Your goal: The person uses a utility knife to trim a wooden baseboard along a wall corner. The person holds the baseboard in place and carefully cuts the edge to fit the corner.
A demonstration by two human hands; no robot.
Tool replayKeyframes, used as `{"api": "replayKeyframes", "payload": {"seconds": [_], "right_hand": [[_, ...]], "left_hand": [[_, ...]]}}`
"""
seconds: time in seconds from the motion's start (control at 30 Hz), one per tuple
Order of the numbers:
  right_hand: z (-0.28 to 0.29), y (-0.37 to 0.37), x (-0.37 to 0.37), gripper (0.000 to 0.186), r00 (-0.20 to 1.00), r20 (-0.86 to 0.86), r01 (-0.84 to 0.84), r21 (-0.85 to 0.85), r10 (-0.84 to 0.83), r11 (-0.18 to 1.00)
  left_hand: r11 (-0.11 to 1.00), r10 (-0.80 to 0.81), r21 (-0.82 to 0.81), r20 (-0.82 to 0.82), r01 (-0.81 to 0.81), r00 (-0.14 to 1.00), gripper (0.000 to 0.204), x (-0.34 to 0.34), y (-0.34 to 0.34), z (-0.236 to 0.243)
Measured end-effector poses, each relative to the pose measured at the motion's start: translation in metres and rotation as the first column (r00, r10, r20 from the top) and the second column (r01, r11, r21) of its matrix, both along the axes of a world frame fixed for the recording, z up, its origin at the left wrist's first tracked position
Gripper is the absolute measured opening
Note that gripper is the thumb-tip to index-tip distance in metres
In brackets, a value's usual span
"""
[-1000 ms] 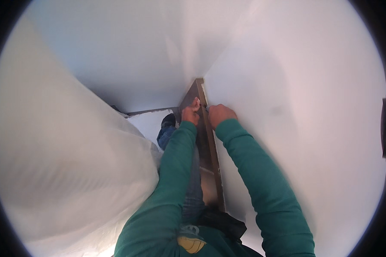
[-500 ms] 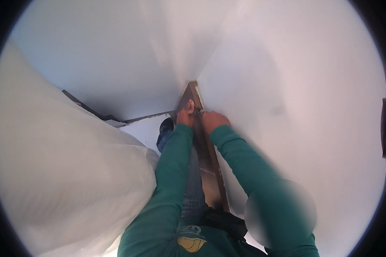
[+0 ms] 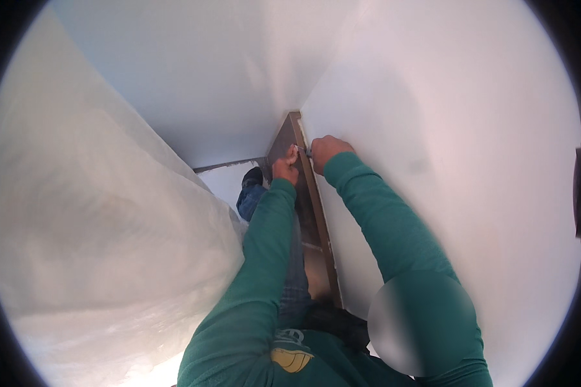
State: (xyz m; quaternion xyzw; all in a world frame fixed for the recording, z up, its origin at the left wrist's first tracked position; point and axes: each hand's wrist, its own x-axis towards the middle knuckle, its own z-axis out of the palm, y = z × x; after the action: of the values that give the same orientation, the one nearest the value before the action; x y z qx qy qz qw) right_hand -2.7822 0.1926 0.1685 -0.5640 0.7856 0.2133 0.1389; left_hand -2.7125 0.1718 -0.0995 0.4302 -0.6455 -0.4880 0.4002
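My right hand (image 3: pixel 331 153) is closed around a small tool whose thin, dark tip (image 3: pixel 307 153) pokes out toward the top edge of a brown skirting board (image 3: pixel 314 193). That edge runs along the foot of the right wall, with a rough whitish line where it meets the wall. Just across the edge, my left hand (image 3: pixel 285 169) is closed against the brown face of the board. Its fingertips point up toward the tool tip, and something small and pale seems to be pinched there, too small to make out. Both sleeves are green.
White walls meet at a corner beyond the board. A large translucent plastic sheet (image 3: pixel 122 226) hangs on my left, close to my left arm. One foot in a dark shoe (image 3: pixel 252 177) stands near the corner. A dark object (image 3: pixel 580 193) sits at the far right.
Both hands have shifted slightly up in the picture, the right also a little to the right. The plastic sheet now covers more of the left wall's lower edge.
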Motion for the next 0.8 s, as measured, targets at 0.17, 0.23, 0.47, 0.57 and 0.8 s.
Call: {"api": "replayKeyframes", "payload": {"seconds": [0.17,0.23,0.47,0.57,0.8], "right_hand": [[-0.009,0.005,0.000,0.028,1.000,-0.024,0.007,0.110,-0.004,0.994],[-0.016,0.008,0.000,0.028,0.999,-0.031,0.011,0.096,-0.008,0.995],[-0.033,0.011,0.000,0.025,0.996,0.040,0.072,0.058,-0.075,0.996],[-0.039,0.016,0.000,0.027,0.997,0.031,0.069,0.017,-0.069,0.997],[-0.051,0.020,-0.001,0.028,0.999,0.023,0.049,0.027,-0.049,0.998]], "left_hand": [[1.000,-0.022,0.018,0.013,0.022,1.000,0.065,0.000,0.005,0.001],[0.999,-0.045,0.010,0.016,0.045,0.999,0.064,0.001,0.003,-0.002],[0.984,-0.083,-0.144,0.151,0.105,0.985,0.067,0.001,-0.012,-0.022],[0.977,-0.061,-0.192,0.181,0.096,0.982,0.066,-0.001,-0.014,-0.022],[0.985,-0.088,-0.125,0.250,0.123,0.964,0.066,-0.002,-0.020,-0.031]]}}
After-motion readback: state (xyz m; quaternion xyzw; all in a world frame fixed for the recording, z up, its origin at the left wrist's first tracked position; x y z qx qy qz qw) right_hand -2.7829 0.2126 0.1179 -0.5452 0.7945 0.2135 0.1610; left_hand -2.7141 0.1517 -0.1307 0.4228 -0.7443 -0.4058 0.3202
